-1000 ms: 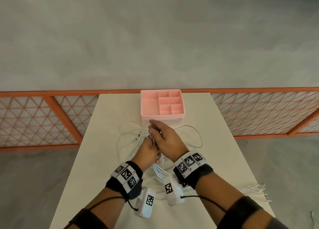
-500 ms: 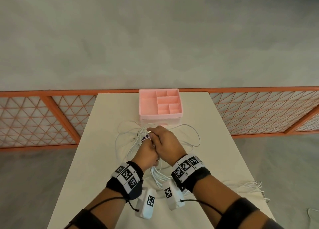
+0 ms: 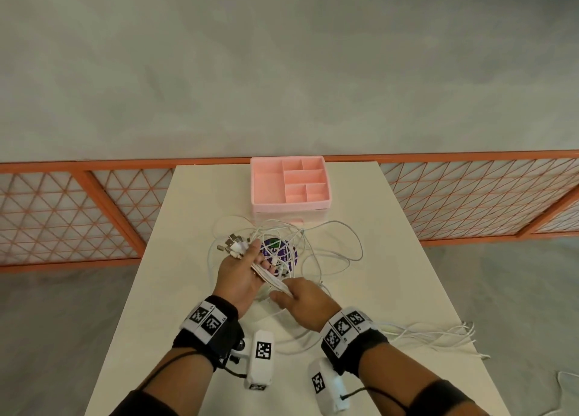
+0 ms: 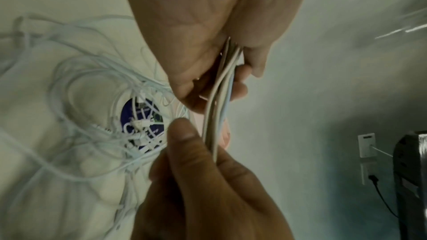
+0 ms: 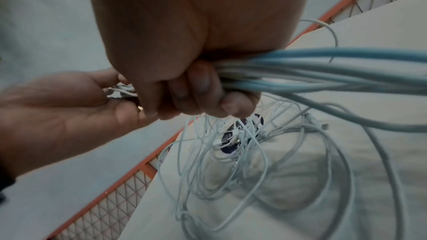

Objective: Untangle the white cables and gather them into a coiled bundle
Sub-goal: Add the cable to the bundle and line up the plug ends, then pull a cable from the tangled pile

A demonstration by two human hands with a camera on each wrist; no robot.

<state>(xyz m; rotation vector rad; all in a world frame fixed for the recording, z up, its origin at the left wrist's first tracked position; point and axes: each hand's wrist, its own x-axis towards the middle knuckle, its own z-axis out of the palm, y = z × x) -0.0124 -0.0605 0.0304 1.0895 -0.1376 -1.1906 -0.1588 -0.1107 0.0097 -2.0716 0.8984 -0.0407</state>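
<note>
Head view: white cables (image 3: 316,246) lie in a loose tangle mid-surface, w/ a gathered run of strands pulled taut between both hands just above it. Left hand (image 3: 241,274) has its grip curled round that run, plug ends (image 3: 233,243) fanning out past the fingers on the far-left side. Right hand (image 3: 305,299) pinches the same strands nearer the body, thumb and fingers closed on them; right wrist view shows fingers (image 5: 203,87) wrapped round the bunch.

Around: purple round sticker (image 3: 279,252) on the surface under the loops, partly covered by cable. Pink divided tray (image 3: 289,205) sits just beyond the tangle at the far edge, loops nearly reaching its near wall. More cable ends trail off to the near right (image 3: 438,334), over the surface (image 3: 188,227) edge there. Orange lattice fence (image 3: 62,209) beyond, both sides.

Vs 0.5 s ago: hands were pressed together over the tangle, hiding the sticker; now they've split, right hand drawn back toward the body, left opened toward far-left.

Room: bare surface left of the tangle and near-left; right side more cluttered w/ trailing strands.
</note>
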